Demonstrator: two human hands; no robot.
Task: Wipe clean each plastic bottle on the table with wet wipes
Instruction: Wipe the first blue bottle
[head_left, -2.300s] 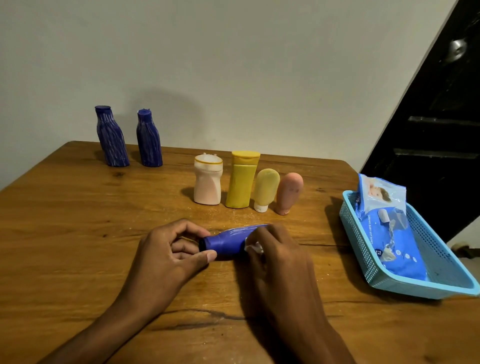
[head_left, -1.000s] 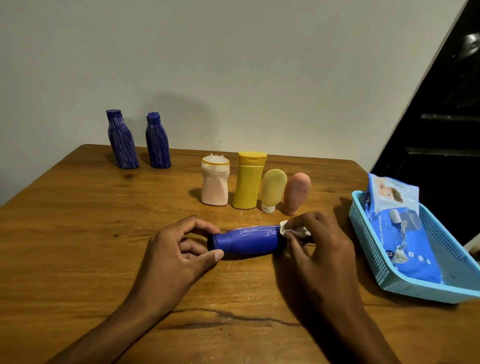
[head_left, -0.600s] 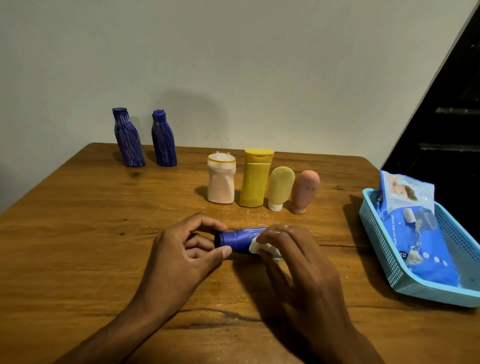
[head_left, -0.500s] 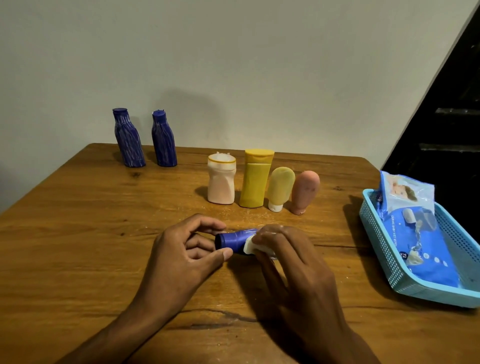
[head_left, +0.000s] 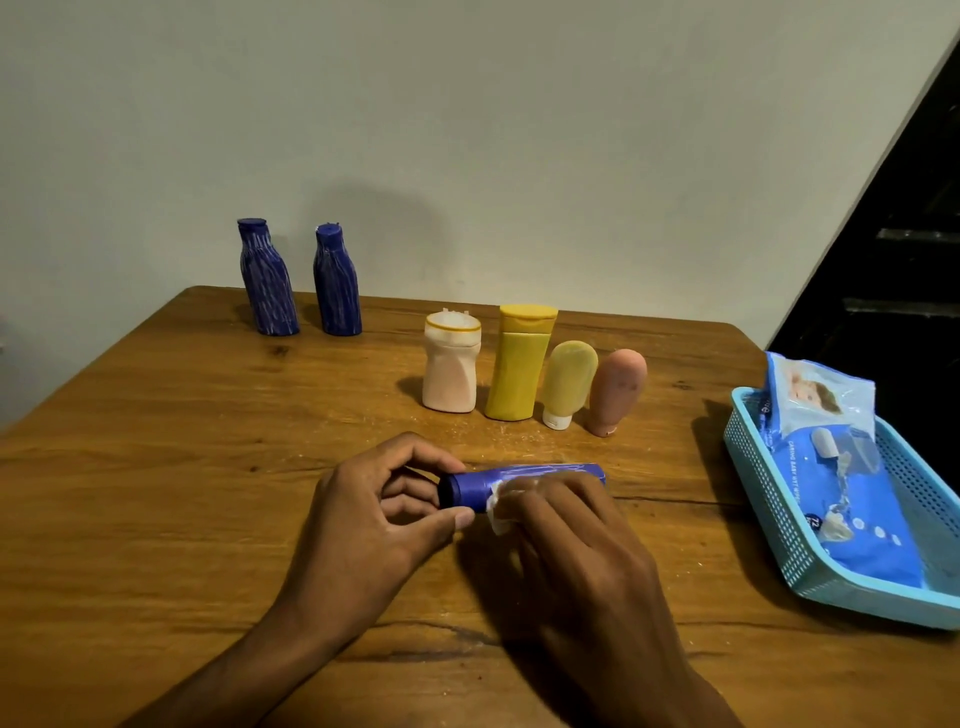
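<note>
Wooden table (head_left: 156, 493) with a dark crack running across its near part, set against a plain pale wall (head_left: 467, 130); at the right edge, a dark doorway (head_left: 909, 260) behind a light blue perforated plastic basket (head_left: 769, 519) resting on the tabletop.

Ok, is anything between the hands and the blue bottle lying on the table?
Nothing blocks it. The left hand grips the blue bottle at its cap end, and the right hand presses a wet wipe onto its side.
</note>
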